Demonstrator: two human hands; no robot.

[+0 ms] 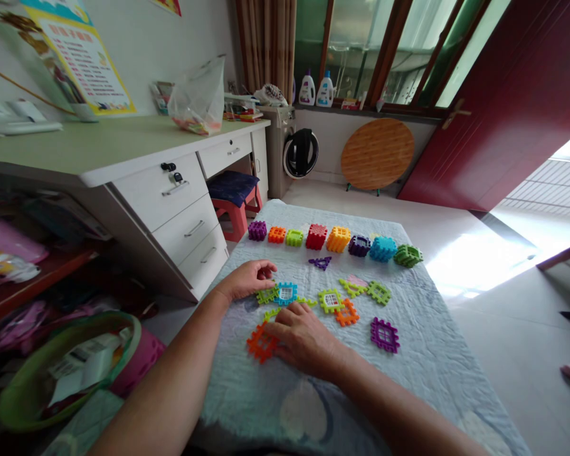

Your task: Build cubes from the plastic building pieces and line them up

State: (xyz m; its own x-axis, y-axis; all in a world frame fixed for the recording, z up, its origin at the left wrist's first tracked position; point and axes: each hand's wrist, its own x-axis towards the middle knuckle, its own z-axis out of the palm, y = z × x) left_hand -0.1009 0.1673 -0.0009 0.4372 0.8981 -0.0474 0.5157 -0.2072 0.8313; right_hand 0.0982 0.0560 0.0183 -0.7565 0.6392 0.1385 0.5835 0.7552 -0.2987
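My left hand (pixel 251 279) is open, its fingers loosely curled above the mat. Its thumb reaches to the edge of a green lattice building tile (pixel 266 295), which lies against a blue tile (pixel 286 292). My right hand (pixel 304 335) is closed on the edge of an orange square tile (pixel 261 342); its fingertips partly cover that tile. Lime pieces near the right fingers are partly hidden. Rightward lie a lime tile (pixel 331 301), another orange tile (pixel 347 313), a green tile (pixel 379 292) and a purple tile (pixel 384 335).
Stacks of tiles sorted by colour, among them a red stack (pixel 316 236), line the far side of the quilted table cover (pixel 427 354). A purple triangle (pixel 320 263) lies before them. Left are a desk (pixel 137 149) and a basket (pixel 135 335); a stool (pixel 234 193) stands behind.
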